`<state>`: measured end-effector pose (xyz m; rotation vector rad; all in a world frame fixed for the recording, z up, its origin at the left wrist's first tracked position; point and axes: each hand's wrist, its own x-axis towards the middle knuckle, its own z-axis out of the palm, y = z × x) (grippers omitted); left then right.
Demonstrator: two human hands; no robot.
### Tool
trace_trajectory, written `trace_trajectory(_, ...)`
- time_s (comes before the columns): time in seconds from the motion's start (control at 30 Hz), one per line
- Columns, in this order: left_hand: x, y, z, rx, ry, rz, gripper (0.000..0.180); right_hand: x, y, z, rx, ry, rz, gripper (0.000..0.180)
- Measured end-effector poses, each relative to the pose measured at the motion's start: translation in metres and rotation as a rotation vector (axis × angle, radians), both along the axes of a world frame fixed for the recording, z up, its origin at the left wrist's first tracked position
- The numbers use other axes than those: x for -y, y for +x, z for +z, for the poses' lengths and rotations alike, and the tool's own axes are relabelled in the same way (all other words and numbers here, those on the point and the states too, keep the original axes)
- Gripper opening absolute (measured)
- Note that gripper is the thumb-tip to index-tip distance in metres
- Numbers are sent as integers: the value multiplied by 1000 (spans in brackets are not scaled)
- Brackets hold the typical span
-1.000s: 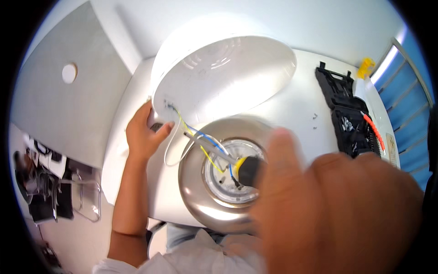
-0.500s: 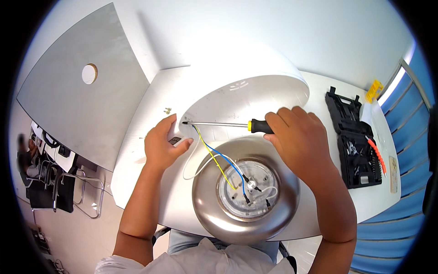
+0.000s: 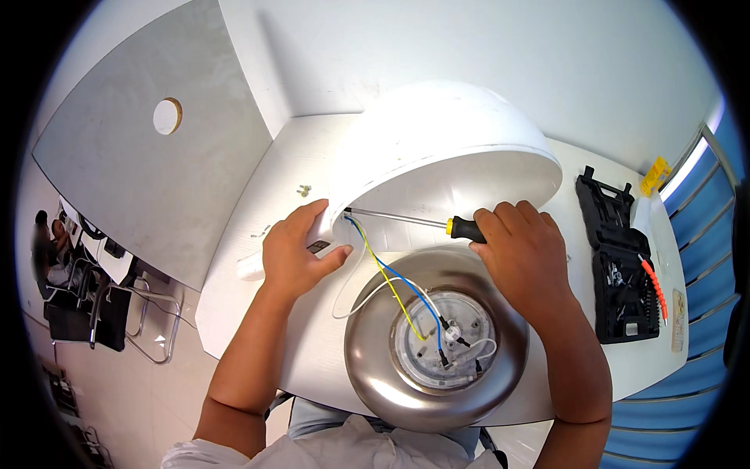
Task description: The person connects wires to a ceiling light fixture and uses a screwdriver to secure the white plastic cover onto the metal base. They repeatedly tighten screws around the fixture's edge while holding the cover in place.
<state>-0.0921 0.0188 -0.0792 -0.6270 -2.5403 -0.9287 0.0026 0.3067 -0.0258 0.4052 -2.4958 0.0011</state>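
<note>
A large white dome-shaped shell [image 3: 445, 117] stands tilted on the table, its hollow side facing me. My left hand [image 3: 297, 254] is closed around the shell's left edge, thumb and fingers on either side of a part with a small dark panel [image 3: 318, 246]. My right hand [image 3: 522, 250] grips the black-and-yellow handle of a screwdriver [image 3: 410, 219]. Its shaft points left, with the tip inside the rim near my left fingers. Yellow-green, blue and white wires [image 3: 402, 279] run from there down to a round brushed-metal base [image 3: 375, 336], which has a clear disc [image 3: 426, 371] in its centre.
An open black tool case [image 3: 617, 258] lies at the right, with a red flexible shaft [image 3: 655, 285] across it. Behind it is a yellow packet [image 3: 655, 176]. Several small screws [image 3: 304, 190] lie left of the shell. A grey panel [image 3: 156, 180] stands at far left.
The whole view has shifted, so things sit further right. The shell has tipped so less of its inside shows. The screwdriver slants more, its handle lower than its tip; both hands keep their grip.
</note>
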Motion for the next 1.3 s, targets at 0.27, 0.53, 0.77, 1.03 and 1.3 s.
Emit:
trace_trajectory(0.27, -4, 2, 7, -17, -56, -4, 66, -12, -13, -2, 16, -9, 29, 29)
trace_trajectory(0.53, -2, -1, 0, -52, -28, -8, 67, -15, -11, -5, 8, -31, 22, 29)
trace_trajectory(0.77, -2, 0, 1, -24, -3, -13, 66, -13, -12, -5, 21, -17, 15, 29)
trace_trajectory(1.03, -3, 2, 6, -24, -17, -25, 65, -11, -30, 14, -150, 56, 32, 41)
trace_trajectory(1.3, 0, 0, 2, -22, -60, 15, 66, -11, -33, 32, -86, 29, 146, 37)
